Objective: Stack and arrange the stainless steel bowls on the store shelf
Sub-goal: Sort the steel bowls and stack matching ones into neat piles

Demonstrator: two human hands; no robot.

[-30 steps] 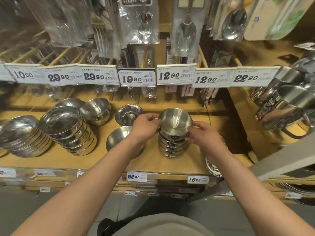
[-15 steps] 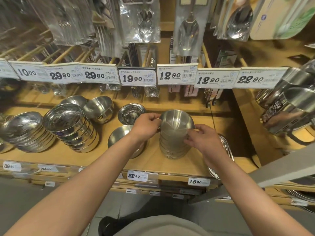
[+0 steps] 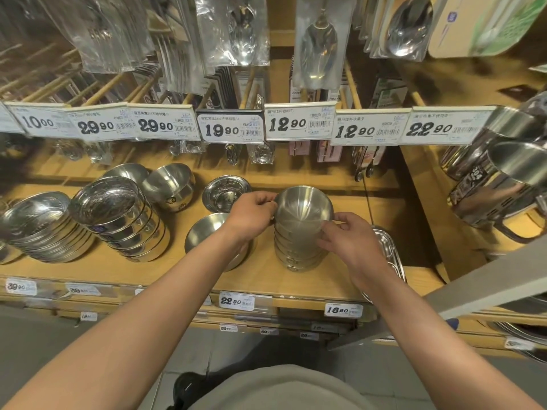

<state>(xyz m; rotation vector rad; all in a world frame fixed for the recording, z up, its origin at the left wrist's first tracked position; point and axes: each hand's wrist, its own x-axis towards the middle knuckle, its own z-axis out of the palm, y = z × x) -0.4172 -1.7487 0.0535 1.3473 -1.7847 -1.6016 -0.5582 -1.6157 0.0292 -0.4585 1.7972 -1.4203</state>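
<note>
Both hands grip the rim of the top bowl on a nested stack of round stainless steel bowls (image 3: 299, 241), left hand (image 3: 251, 214) and right hand (image 3: 349, 241) on opposite sides. The stack stands on the wooden store shelf (image 3: 266, 276), just right of a single upturned steel bowl (image 3: 204, 232). It looks light, rigid and slick, so the rim seems the surest hold.

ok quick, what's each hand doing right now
Left hand: pinching the top bowl's rim.
Right hand: gripping the bowl stack at its side.

Wooden store shelf (image 3: 296, 279) under warm light, white price tags (image 3: 299, 125) in a row along the upper rail. Packaged spoons (image 3: 318, 42) hanging on wooden pegs above; steel mugs (image 3: 500, 190) on the right. Grey tiled floor (image 3: 245, 350) below
</note>
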